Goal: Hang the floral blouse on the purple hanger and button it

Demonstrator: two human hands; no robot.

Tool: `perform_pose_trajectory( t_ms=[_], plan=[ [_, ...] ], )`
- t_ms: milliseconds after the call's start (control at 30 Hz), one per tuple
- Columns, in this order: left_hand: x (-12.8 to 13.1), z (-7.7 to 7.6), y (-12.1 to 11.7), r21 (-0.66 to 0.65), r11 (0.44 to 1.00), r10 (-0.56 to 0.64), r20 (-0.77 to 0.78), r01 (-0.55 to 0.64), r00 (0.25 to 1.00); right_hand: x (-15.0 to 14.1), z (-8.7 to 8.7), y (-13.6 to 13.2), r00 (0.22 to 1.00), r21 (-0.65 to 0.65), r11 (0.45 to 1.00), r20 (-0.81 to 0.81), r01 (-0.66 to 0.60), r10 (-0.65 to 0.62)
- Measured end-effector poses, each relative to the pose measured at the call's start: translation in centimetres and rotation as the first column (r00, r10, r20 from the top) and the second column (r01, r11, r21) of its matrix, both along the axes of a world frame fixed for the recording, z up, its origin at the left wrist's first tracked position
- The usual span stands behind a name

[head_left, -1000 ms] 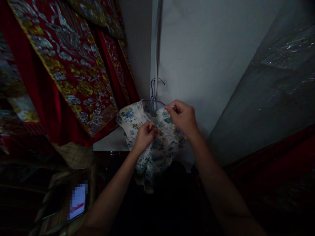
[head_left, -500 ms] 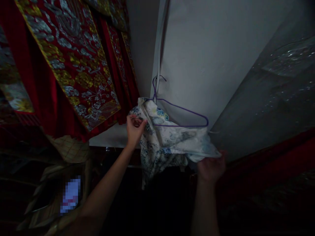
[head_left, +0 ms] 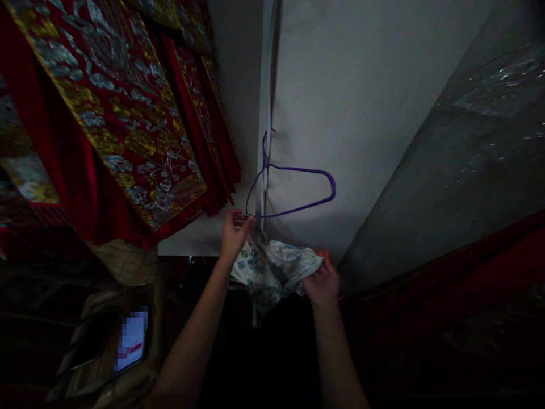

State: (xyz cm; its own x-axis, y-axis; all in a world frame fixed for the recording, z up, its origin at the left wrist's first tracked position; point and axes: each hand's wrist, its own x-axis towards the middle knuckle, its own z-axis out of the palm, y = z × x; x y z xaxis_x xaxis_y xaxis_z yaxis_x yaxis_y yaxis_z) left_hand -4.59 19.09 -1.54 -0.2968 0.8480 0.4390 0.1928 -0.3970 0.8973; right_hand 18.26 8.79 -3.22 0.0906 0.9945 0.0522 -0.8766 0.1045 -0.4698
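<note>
A white floral garment [head_left: 253, 264] with blue patterning hangs in folds between my two hands. My left hand [head_left: 234, 234] is closed on its upper left edge, thumb and fingers pinched just below the lower left corner of a purple hanger [head_left: 304, 208]. Off to the right, my right hand [head_left: 322, 282] grips another edge of the cloth, with the thumb on top. The hanger is bare and tilted, its hook by a white cord or pipe along the wall. Dim light hides the garment's lower part.
Red embroidered cloths [head_left: 140, 142] with gold and silver patterns hang at the left. Below them a lit phone [head_left: 131, 341] lies on a wooden chair or rack [head_left: 155, 307]. A pale wall [head_left: 349, 102] stands ahead, and clear plastic sheeting [head_left: 447, 165] covers the right side.
The garment has come off the hanger and dropped lower. My right hand has moved left, towards my left hand. The hanger has swung and now hangs bare.
</note>
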Motion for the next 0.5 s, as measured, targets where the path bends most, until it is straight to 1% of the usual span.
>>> perform_pose_trajectory(
  t_ms=[33,100,167,200,267,300,367,433,500],
  plan=[
    [0.1,-1.7,-0.2,-0.063,0.998,0.020,-0.007,-0.020,1.000,-0.7,0.3,-0.3,0.998,0.011,0.998,0.040,-0.059,0.058],
    [0.3,-5.2,-1.0,-0.140,0.989,0.046,-0.005,-0.046,0.999,-2.1,1.0,-0.9,0.975,0.037,0.984,0.144,-0.176,0.169],
    [0.7,-8.5,-2.4,-0.216,0.976,0.030,-0.007,-0.031,1.000,-3.5,1.6,-1.4,0.932,0.062,0.959,0.261,-0.275,0.251],
    [0.9,-9.9,-3.3,-0.264,0.964,-0.015,-0.012,0.012,1.000,-4.1,1.9,-1.6,0.910,0.071,0.947,0.308,-0.315,0.279],
    [1.3,-12.3,-5.2,-0.360,0.918,-0.186,-0.018,0.167,0.982,-5.1,2.4,-2.0,0.882,0.080,0.928,0.352,-0.363,0.314],
    [1.5,-13.1,-6.2,-0.402,0.877,-0.292,-0.016,0.261,0.956,-5.5,2.6,-2.2,0.880,0.084,0.925,0.351,-0.370,0.320],
    [1.6,-14.2,-7.7,-0.466,0.776,-0.485,-0.009,0.425,0.875,-5.8,3.0,-2.4,0.895,0.091,0.929,0.317,-0.358,0.314],
    [1.4,-14.7,-8.6,-0.511,0.683,-0.613,-0.010,0.523,0.790,-5.6,3.3,-2.5,0.912,0.094,0.935,0.273,-0.343,0.307],
    [1.2,-15.0,-9.1,-0.544,0.616,-0.687,-0.018,0.570,0.726,-5.2,3.6,-2.7,0.923,0.096,0.939,0.241,-0.330,0.300]
  ],
)
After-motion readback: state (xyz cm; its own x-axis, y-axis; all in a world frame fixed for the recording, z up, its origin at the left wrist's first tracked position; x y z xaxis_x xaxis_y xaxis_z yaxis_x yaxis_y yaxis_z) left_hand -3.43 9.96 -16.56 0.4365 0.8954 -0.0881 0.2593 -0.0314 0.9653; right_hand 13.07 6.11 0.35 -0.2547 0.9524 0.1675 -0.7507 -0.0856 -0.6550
